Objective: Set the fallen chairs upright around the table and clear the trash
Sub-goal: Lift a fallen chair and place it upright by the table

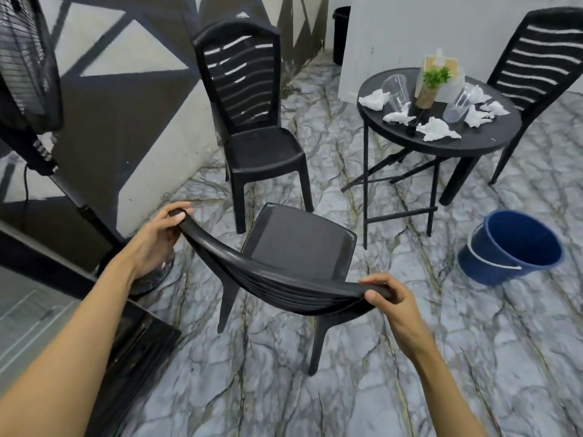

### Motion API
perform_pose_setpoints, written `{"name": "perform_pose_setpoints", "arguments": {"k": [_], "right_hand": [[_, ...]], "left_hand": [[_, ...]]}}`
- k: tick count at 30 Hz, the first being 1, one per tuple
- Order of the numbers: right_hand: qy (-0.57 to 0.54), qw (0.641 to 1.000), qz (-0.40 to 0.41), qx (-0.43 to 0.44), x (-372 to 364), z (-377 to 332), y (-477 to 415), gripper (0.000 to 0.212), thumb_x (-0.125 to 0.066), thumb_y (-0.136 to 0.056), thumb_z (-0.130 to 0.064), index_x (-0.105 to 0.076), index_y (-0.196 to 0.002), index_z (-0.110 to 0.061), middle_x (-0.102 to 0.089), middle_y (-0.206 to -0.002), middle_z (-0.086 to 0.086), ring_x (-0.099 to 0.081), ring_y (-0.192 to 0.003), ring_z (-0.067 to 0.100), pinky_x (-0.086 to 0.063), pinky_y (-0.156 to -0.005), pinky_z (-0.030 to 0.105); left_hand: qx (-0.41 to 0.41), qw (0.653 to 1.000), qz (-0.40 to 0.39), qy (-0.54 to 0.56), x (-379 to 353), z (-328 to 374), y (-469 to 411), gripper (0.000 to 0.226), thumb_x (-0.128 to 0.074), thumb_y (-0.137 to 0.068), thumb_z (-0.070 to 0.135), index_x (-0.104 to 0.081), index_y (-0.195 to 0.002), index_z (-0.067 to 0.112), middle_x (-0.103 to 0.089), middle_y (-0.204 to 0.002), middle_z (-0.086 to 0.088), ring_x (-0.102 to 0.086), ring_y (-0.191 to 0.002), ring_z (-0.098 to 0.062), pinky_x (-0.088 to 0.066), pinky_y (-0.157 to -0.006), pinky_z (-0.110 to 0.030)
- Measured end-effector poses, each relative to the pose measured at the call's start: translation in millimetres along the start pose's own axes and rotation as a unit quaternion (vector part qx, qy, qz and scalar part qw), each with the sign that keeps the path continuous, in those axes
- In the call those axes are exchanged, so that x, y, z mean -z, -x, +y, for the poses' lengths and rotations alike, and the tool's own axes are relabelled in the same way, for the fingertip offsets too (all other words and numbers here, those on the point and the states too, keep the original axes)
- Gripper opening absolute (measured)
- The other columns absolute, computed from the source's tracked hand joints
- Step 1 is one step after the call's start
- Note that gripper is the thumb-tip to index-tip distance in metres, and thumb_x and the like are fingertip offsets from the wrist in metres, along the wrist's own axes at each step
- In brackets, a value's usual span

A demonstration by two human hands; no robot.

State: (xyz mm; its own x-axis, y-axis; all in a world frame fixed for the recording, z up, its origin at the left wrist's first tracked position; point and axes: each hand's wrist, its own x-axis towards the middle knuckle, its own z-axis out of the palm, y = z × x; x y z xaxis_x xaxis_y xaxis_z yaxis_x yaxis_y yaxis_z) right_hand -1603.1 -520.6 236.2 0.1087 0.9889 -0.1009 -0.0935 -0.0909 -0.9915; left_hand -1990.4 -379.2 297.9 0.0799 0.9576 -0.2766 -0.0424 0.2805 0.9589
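1. Head view shows two bare hands holding one black chair (296, 247) by the top of its back.
2. Left hand (157, 234) has its fingers curled tight around the left corner of the chair back, at about 9 o'clock in the view.
3. Right hand (388, 298) has its fingers wrapped tight around the right corner, at about 5 o'clock from the seat.
4. This chair looks upright, with its legs pointing down at the floor (347, 389). I cannot tell if all the legs touch the ground.
5. Round table (473, 143) sits at about 2 o'clock, well apart from the held chair.
6. To do this step well, I think the hands should keep an even hold on both corners, so the chair does not tip.
7. Then the chair should go near the table, with the seat facing it and all the legs flat.
8. The blue bucket (511, 247) lies tipped on the floor at 3 o'clock, so the chair should go around it.
9. A second chair (252, 121) stands at 12 o'clock and a third chair (533, 64) stands behind the table.
10. Trash is not cleared yet. White crumpled tissues (437, 129) and clear plastic cups (396, 91) lie on the table, beside a small plant (435, 78).
11. A dark bin (341, 33) stands far back near 1 o'clock.
12. No brand, label or writing can be read anywhere.
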Motion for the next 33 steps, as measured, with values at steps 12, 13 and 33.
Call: {"name": "perform_pose_setpoints", "arguments": {"k": [12, 13, 33], "right_hand": [[0.009, 0.994, -0.104, -0.033, -3.2, 3.5, -10.3, 0.037, -0.08, -0.057, -0.045, -0.067, -0.087, -0.026, -0.063, -0.093, -0.006, -0.06, -0.086, 0.009, -0.049, -0.074, 0.018], [0.001, 0.991, -0.128, -0.046, -1.2, 2.0, -9.2, 0.042, -0.081, -0.056, -0.042, -0.065, -0.091, -0.024, -0.063, -0.095, -0.004, -0.06, -0.088, 0.01, -0.05, -0.074, 0.018], [-0.06, 0.989, -0.123, -0.059, 56.3, -3.6, 4.6, 0.039, -0.084, -0.05, -0.055, -0.073, -0.077, -0.029, -0.069, -0.09, -0.011, -0.062, -0.089, 0.005, -0.049, -0.078, 0.015]], "left_hand": [[0.004, 0.998, 0.024, 0.06, 34.3, -51.9, 33.6, 0.045, -0.08, -0.056, 0.048, -0.062, -0.095, 0.033, -0.063, -0.115, 0.009, -0.064, -0.089, 0.001, -0.051, -0.072, -0.009], [0.005, 0.998, 0.021, 0.06, 33.5, -52.2, 34.9, 0.032, -0.074, -0.067, 0.044, -0.061, -0.095, 0.034, -0.063, -0.115, 0.009, -0.065, -0.085, 0.002, -0.051, -0.069, -0.009], [0.013, 0.998, 0.033, 0.056, -23.0, -67.5, 102.3, 0.048, -0.084, -0.056, 0.038, -0.06, -0.098, 0.038, -0.054, -0.133, 0.003, -0.053, -0.106, -0.004, -0.044, -0.088, -0.017]]}}
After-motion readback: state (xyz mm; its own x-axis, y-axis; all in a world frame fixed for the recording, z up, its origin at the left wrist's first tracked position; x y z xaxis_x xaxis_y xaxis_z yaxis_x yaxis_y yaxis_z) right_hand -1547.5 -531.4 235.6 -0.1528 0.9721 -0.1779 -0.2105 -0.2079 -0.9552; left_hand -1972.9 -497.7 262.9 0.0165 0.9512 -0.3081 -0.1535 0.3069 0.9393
